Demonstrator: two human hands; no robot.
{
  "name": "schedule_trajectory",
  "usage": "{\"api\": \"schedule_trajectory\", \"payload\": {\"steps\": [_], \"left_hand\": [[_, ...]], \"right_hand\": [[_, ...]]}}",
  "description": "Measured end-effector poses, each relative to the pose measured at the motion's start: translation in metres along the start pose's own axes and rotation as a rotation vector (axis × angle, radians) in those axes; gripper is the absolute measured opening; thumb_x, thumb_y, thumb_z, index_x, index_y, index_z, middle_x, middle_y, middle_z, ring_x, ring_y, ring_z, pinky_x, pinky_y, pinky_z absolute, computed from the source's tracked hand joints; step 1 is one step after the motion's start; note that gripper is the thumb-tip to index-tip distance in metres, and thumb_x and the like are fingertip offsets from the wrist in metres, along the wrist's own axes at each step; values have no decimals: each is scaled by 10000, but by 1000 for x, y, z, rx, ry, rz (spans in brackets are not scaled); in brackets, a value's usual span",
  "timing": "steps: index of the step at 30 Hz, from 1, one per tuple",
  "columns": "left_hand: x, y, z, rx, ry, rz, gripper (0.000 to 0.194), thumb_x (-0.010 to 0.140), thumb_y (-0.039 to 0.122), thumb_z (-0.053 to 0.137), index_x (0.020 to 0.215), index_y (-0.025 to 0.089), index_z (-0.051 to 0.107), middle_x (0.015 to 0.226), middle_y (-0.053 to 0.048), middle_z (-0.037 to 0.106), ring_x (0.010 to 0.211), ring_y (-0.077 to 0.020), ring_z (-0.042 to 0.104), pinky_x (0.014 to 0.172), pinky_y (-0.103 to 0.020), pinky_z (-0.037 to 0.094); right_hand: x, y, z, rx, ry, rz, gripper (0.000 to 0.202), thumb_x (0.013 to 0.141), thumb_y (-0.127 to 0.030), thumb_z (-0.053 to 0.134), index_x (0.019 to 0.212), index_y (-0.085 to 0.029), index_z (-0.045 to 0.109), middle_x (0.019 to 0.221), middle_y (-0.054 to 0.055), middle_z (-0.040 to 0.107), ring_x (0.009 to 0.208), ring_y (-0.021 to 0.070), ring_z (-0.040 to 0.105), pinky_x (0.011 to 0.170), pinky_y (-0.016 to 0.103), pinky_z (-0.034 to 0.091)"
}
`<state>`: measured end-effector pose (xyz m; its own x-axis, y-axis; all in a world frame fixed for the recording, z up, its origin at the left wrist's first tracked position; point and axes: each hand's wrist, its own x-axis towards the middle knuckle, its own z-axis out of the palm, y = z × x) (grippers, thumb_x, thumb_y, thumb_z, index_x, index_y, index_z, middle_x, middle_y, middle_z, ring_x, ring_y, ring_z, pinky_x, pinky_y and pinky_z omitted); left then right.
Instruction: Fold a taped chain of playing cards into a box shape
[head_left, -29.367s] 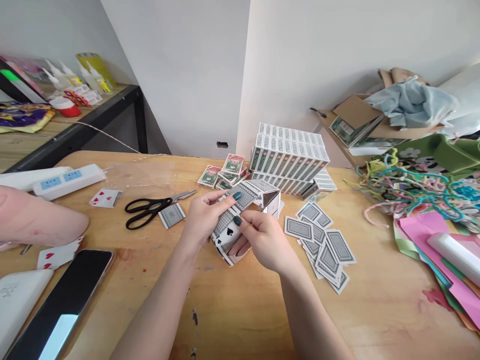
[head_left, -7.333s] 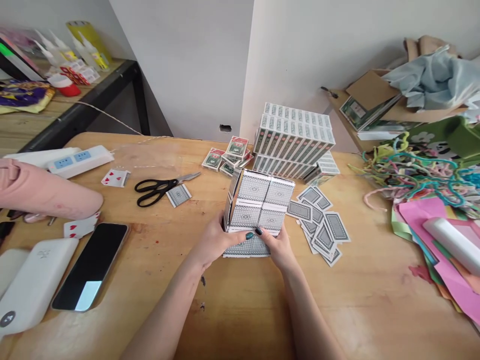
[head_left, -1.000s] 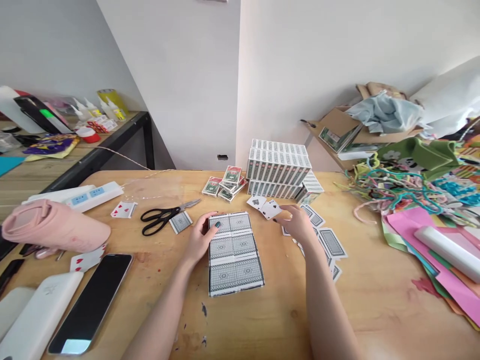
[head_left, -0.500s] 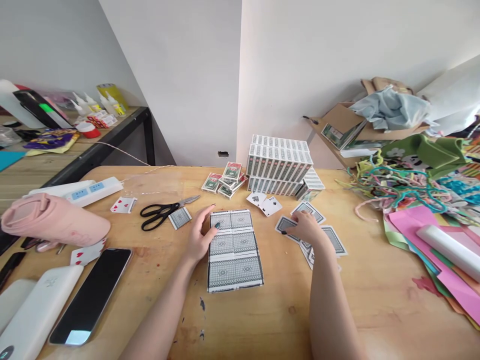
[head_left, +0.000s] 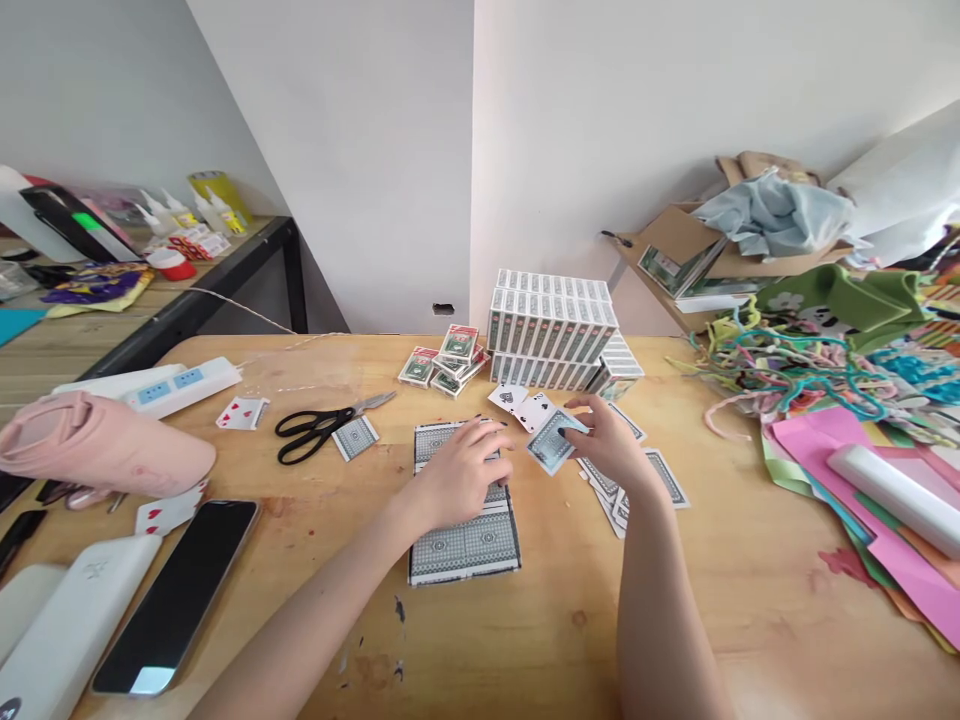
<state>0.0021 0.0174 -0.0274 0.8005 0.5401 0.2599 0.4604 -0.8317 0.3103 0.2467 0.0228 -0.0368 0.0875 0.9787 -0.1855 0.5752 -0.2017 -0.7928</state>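
Note:
A panel covered with patterned card backs (head_left: 465, 548) lies on the table in front of me. Over its upper part is my left hand (head_left: 466, 470), fingers apart and pointing right, hiding some of the cards. My right hand (head_left: 600, 440) pinches a blue-backed playing card (head_left: 553, 442) between thumb and fingers, just right of the panel. Loose cards (head_left: 664, 478) lie partly beneath and beside the right hand. Two face-up cards (head_left: 534, 410) rest behind the held card. Black-handled scissors (head_left: 311, 432) overlap a cut card piece (head_left: 355, 438) to the left.
Stacked card boxes (head_left: 551, 325) and a few loose boxes (head_left: 450, 362) stand at the back. On the left are a phone (head_left: 180, 595), a pink roll (head_left: 105, 445) and a power strip (head_left: 180, 385). Yarn (head_left: 802, 370) and coloured paper (head_left: 862, 500) cover the right side.
My left hand has moved right from the panel's left edge onto its upper part. My right hand has lifted a card from the loose pile and brought it left.

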Motion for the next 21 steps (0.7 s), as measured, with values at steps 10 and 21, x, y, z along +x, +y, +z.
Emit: {"api": "schedule_trajectory", "payload": {"steps": [10,21], "left_hand": [[-35,62,15,94,116,-458,514,819,563,510,1224,252,573,1422,-153,366,1329,-457,237,1010,-724,219],[-64,65,31,262,-18,-457,539,821,540,533,1331,373,480,1443,-153,392,1286,-510,298,911,-784,221]], "right_hand": [[-20,-34,0,-12,-24,-167,224,751,-189,461,843,-235,660,902,18,692,764,184,642,570,256,471],[-33,-45,-2,11,17,-157,200,743,-178,513,808,-233,695,738,1,700,605,163,619,518,252,444]]}}
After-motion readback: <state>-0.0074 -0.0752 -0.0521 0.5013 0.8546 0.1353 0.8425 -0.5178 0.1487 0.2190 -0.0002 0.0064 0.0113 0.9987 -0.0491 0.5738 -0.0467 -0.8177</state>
